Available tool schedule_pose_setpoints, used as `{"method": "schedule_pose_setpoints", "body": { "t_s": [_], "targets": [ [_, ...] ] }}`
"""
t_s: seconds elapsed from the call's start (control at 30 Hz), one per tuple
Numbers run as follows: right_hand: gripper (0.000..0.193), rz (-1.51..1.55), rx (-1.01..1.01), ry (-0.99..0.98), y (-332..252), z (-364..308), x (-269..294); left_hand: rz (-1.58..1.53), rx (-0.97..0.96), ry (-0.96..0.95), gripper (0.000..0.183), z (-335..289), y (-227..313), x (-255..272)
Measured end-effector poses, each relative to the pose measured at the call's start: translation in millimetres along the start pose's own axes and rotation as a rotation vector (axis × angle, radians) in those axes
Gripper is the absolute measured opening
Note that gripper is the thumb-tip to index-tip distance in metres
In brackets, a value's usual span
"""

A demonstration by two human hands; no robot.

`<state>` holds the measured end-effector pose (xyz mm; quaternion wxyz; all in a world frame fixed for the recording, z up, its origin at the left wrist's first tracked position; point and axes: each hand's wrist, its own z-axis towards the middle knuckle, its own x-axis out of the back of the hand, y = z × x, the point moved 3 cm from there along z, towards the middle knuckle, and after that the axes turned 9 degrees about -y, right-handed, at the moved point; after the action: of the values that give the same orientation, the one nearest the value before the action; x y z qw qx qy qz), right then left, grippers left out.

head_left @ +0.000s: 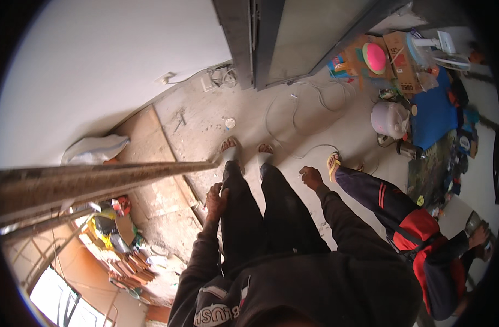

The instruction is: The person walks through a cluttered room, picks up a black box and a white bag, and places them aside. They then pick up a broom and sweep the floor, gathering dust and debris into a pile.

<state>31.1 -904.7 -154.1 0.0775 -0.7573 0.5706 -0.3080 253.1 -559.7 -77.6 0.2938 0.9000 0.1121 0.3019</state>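
My left hand [216, 203] hangs beside my left thigh with its fingers loosely bent and apart, and nothing shows in it. In front of my right leg, my right hand [313, 179] is closed, with a small thin white stick [301, 176] at its fingertips; its exact kind is too small to tell. Both my feet, in open sandals [231, 148], stand on the dusty floor. A long brown pole [124, 177] rises from the floor by my left foot and passes close to the camera on the left.
A person in dark and red clothes [418, 229] is close on my right, one foot in a yellow sandal. Loose cable [296, 117] snakes over the floor ahead. A whitish bucket [389, 119], cardboard boxes [402, 60] and a blue sheet [435, 111] lie far right. Wooden boards [146, 141] lie left.
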Motion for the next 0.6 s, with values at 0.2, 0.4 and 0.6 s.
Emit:
{"method": "schedule_pose_setpoints", "body": {
  "t_s": [0.2, 0.4, 0.6],
  "targets": [
    [0.027, 0.129, 0.016, -0.057, -35, -20, 19, -0.142, 0.231, 0.114, 0.036, -93, -61, 21],
    [0.028, 0.139, 0.083, -0.118, -55, -12, 32, -0.452, 0.48, 0.118, 0.034, -196, -104, -29],
    [0.028, 0.056, 0.146, -0.136, -77, -22, 49, -0.837, 0.503, 0.123, 0.035, -230, -90, -64]
  ]
}}
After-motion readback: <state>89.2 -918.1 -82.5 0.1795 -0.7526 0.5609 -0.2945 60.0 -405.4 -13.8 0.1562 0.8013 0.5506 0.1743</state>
